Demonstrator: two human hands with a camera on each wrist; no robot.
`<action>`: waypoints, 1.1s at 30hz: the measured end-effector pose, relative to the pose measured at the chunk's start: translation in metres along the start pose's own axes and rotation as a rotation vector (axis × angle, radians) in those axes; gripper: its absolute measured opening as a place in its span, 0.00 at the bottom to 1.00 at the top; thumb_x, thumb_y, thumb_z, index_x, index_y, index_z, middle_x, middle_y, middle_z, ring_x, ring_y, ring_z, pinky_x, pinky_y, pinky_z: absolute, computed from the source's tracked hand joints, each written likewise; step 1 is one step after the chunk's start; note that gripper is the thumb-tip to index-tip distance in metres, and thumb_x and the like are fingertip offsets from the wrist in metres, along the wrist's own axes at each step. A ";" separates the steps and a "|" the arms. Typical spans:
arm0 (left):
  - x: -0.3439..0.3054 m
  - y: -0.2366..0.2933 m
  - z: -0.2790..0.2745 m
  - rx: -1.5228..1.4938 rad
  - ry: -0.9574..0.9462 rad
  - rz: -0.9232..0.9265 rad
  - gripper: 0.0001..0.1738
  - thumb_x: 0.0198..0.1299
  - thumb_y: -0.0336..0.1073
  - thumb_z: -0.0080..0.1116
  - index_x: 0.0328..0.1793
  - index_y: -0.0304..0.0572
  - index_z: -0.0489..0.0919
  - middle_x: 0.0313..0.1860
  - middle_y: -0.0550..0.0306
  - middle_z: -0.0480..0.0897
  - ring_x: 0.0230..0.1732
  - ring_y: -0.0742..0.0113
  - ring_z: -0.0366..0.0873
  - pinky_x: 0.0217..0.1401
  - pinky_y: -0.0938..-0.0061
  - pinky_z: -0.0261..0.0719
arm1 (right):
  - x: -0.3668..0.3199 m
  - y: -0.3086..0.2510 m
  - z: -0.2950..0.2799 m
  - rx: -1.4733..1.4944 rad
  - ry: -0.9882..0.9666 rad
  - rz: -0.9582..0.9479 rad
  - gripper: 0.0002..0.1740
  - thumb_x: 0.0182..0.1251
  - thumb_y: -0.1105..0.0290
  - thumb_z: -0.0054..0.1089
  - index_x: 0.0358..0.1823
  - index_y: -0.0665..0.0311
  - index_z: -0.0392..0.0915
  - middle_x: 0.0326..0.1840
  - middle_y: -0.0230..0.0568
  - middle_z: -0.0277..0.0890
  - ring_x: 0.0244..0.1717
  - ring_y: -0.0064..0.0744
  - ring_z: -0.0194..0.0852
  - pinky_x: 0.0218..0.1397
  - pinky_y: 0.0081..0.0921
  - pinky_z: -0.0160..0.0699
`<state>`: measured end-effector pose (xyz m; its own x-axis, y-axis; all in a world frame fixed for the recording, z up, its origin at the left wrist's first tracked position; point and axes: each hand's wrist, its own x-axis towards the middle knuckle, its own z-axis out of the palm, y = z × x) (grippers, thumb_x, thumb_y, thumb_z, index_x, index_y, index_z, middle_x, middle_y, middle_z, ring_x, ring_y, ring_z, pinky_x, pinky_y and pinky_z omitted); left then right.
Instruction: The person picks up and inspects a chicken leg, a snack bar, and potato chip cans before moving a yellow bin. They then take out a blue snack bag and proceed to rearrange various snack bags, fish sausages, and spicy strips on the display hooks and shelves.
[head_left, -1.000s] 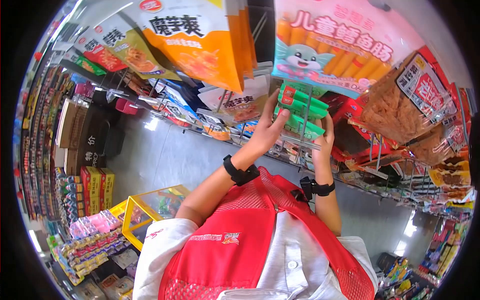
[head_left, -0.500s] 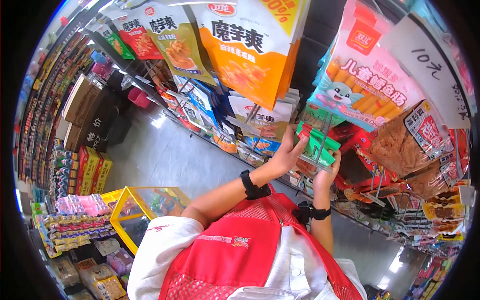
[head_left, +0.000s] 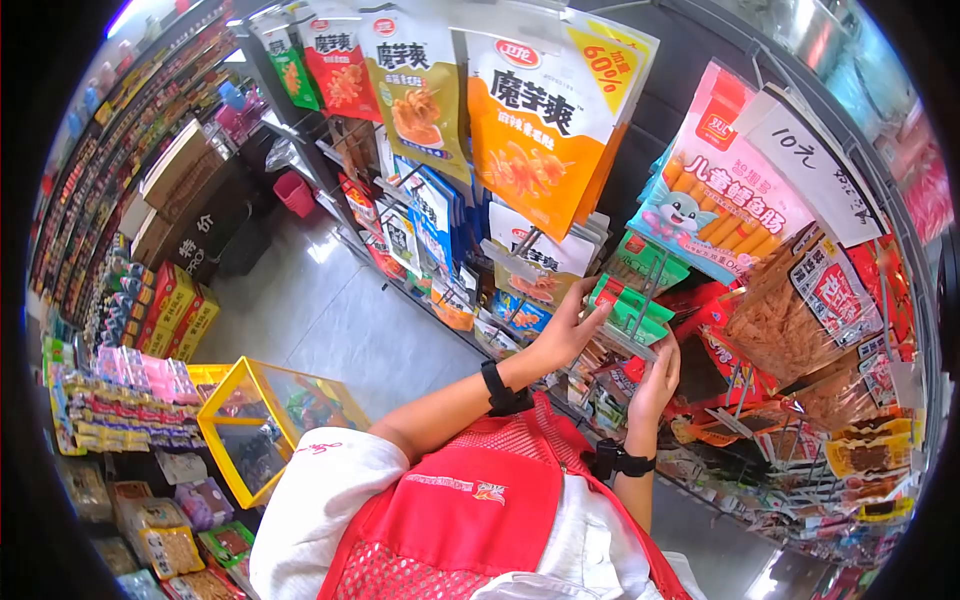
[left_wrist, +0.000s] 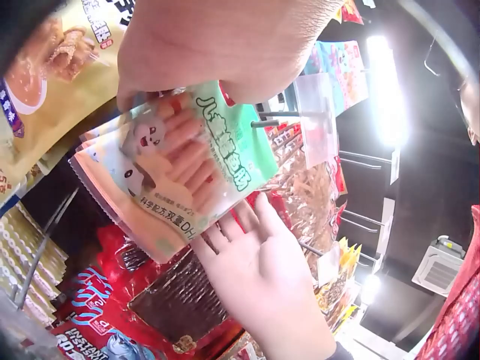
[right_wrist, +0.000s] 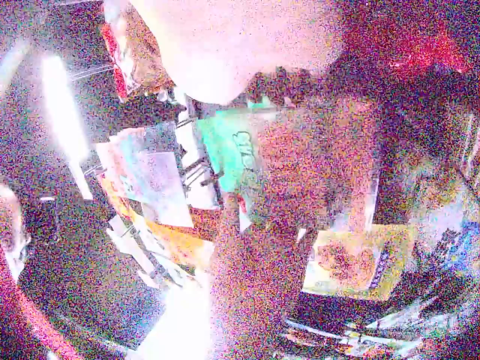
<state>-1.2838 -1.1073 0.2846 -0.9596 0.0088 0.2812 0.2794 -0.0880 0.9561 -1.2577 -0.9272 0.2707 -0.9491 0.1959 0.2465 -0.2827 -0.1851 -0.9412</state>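
In the head view, a green snack bag (head_left: 630, 305) is on a metal hook, below the pink sausage bag (head_left: 712, 180). My left hand (head_left: 568, 335) grips its left side, thumb over the front. The right hand (head_left: 652, 385) touches the bag's lower right edge. From the left wrist, the bag (left_wrist: 187, 161) shows sausages and a cartoon animal; my left hand (left_wrist: 217, 52) covers its top edge, and the right hand (left_wrist: 262, 277) is palm up with fingers extended at its lower edge. The right wrist view is grainy; the green bag (right_wrist: 232, 150) is partly recognisable.
Orange snack bags (head_left: 540, 130) hang above and left of the hands, and brown snack bags (head_left: 800, 300) at right. A handwritten price card (head_left: 810, 160) is at upper right. A yellow-framed clear bin (head_left: 250, 430) stands at lower left.
The head view has shifted, showing more of the upper rack. The hands and green bags appear lower in it. The right hand's fingers, earlier round the bag's side, now lie at its lower edge.
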 end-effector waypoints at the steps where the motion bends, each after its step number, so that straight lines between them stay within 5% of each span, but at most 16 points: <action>1: -0.002 -0.001 0.001 0.009 0.015 0.022 0.29 0.73 0.40 0.54 0.72 0.31 0.60 0.63 0.44 0.72 0.65 0.63 0.68 0.68 0.68 0.67 | -0.002 -0.002 -0.001 0.013 0.000 0.011 0.26 0.81 0.59 0.42 0.68 0.74 0.67 0.67 0.47 0.70 0.67 0.35 0.67 0.72 0.32 0.61; 11: -0.045 -0.001 -0.006 0.189 0.145 -0.133 0.33 0.69 0.41 0.57 0.71 0.25 0.61 0.66 0.38 0.72 0.70 0.53 0.67 0.72 0.65 0.63 | -0.016 0.005 -0.011 0.022 0.018 0.087 0.23 0.80 0.59 0.45 0.61 0.73 0.71 0.67 0.49 0.70 0.68 0.38 0.68 0.72 0.36 0.62; 15: -0.059 -0.019 -0.015 0.200 0.162 -0.140 0.30 0.68 0.41 0.58 0.69 0.27 0.65 0.65 0.38 0.72 0.69 0.52 0.69 0.72 0.65 0.64 | -0.026 0.011 -0.016 0.048 0.103 0.099 0.18 0.78 0.61 0.49 0.55 0.70 0.73 0.59 0.46 0.74 0.60 0.34 0.73 0.66 0.33 0.71; 21: -0.048 -0.034 -0.024 0.004 0.175 -0.211 0.19 0.71 0.33 0.54 0.62 0.33 0.66 0.55 0.48 0.76 0.57 0.63 0.76 0.54 0.70 0.78 | -0.045 0.010 -0.032 0.093 0.328 0.113 0.12 0.76 0.63 0.53 0.49 0.66 0.74 0.44 0.40 0.76 0.44 0.30 0.77 0.53 0.30 0.77; 26: -0.045 -0.036 -0.066 0.009 0.142 -0.196 0.17 0.70 0.30 0.54 0.61 0.34 0.68 0.54 0.51 0.76 0.55 0.66 0.75 0.52 0.72 0.77 | -0.062 -0.001 0.011 -0.025 0.424 -0.337 0.16 0.77 0.64 0.37 0.29 0.63 0.63 0.27 0.38 0.66 0.27 0.29 0.64 0.34 0.25 0.67; 33: -0.038 -0.036 -0.199 -0.085 0.028 -0.244 0.08 0.70 0.30 0.50 0.50 0.33 0.75 0.42 0.58 0.81 0.42 0.72 0.78 0.49 0.76 0.75 | -0.089 0.002 0.128 -0.050 0.236 -0.302 0.20 0.79 0.63 0.30 0.26 0.62 0.60 0.20 0.41 0.63 0.21 0.29 0.61 0.28 0.25 0.65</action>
<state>-1.2641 -1.3030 0.2236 -0.9992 0.0125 0.0392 0.0365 -0.1696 0.9848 -1.1918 -1.0685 0.2767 -0.7646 0.4518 0.4596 -0.5318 -0.0394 -0.8460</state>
